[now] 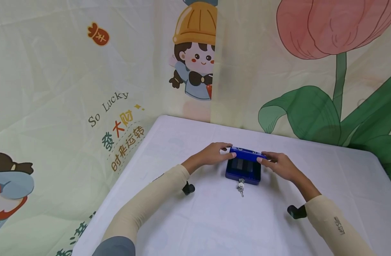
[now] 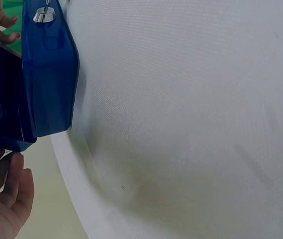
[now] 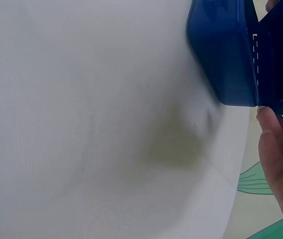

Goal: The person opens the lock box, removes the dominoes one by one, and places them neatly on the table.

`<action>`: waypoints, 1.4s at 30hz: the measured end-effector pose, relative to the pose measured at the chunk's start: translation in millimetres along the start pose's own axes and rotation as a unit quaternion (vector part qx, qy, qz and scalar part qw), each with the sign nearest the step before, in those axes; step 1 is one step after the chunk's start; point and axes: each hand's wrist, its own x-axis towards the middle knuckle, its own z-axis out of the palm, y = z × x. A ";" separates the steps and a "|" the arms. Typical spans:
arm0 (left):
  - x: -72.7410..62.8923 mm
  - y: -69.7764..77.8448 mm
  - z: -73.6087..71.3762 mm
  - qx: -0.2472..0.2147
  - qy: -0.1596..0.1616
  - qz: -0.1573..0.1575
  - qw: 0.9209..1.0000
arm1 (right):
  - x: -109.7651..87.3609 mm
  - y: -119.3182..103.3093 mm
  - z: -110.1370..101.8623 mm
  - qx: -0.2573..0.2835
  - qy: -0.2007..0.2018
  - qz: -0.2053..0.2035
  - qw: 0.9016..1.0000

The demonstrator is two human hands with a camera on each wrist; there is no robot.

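A blue metal cash box [image 1: 243,179] stands on the table with its hinged lid [image 1: 246,154] raised. My left hand [image 1: 214,154] holds the lid's left end between thumb and fingers. At the right end, my right hand [image 1: 280,165] grips the same lid with thumb and fingers. A small bunch of keys [image 1: 241,187] hangs from the front lock. The left wrist view shows the round silver lock [image 2: 44,16] on the box front, and the left fingers [image 2: 17,184] at the lid's edge. The box's dark interior shows only partly.
A white cloth covers the table [image 1: 221,220]. Behind it hangs a printed backdrop [image 1: 243,71] with cartoon figures and a large flower. Black wrist-worn camera mounts [image 1: 297,212] stick out beneath both forearms.
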 end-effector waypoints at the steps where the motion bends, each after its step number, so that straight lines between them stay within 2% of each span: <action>1: 0.7 -0.3 0.1 0.000 0.004 0.001 1.000 | 0.5 0.4 -0.3 0.003 0.000 0.003 1.000; 12: 6.4 -1.7 0.6 -0.016 0.034 0.005 0.999 | 4.2 1.7 -2.2 0.023 -0.002 0.017 1.000; 20: 11.3 -3.1 -2.7 -0.031 0.044 0.022 0.998 | 5.3 0.2 -3.6 0.017 0.027 0.035 0.999; 26: 14.5 -3.6 -3.9 -0.037 0.043 0.017 0.998 | 6.2 -4.0 -5.2 0.021 0.039 0.052 0.998; 31: 17.4 -4.5 -3.3 -0.041 0.045 0.011 0.998 | 7.9 -6.0 -5.9 0.027 0.043 0.052 0.997; 42: 21.5 -2.1 -3.3 -0.061 0.051 -0.019 0.997 | 15.2 -3.3 -8.8 0.051 0.037 0.064 0.996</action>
